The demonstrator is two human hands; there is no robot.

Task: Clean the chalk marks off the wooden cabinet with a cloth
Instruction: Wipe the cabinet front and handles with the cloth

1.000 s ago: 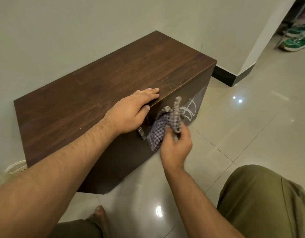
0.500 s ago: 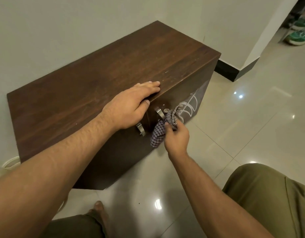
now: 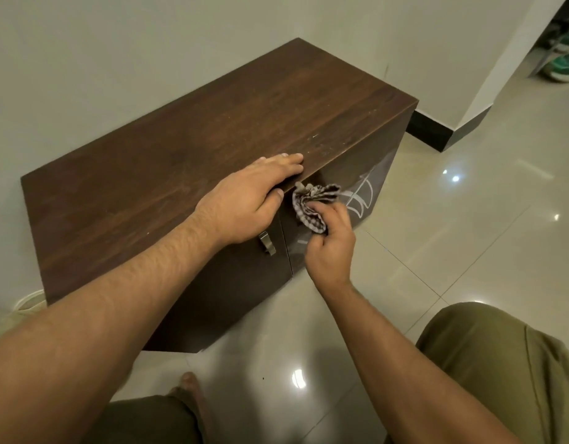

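Cloth (image 3: 312, 205): checked, bunched; has risen since half a second ago from beside the door handle to just under the cabinet's front top edge, now pressed on the right door. Right hand (image 3: 329, 248): fingers closed, pinching the cloth. Left hand (image 3: 244, 203): unmoved, spread flat on the wooden cabinet (image 3: 180, 155) top at its front edge, thumb over the lip. Chalk marks (image 3: 360, 200): white curved lines, still present on the door toward the right front corner, just beside the cloth. Judgement: wiping under way, marks mostly uncleared.
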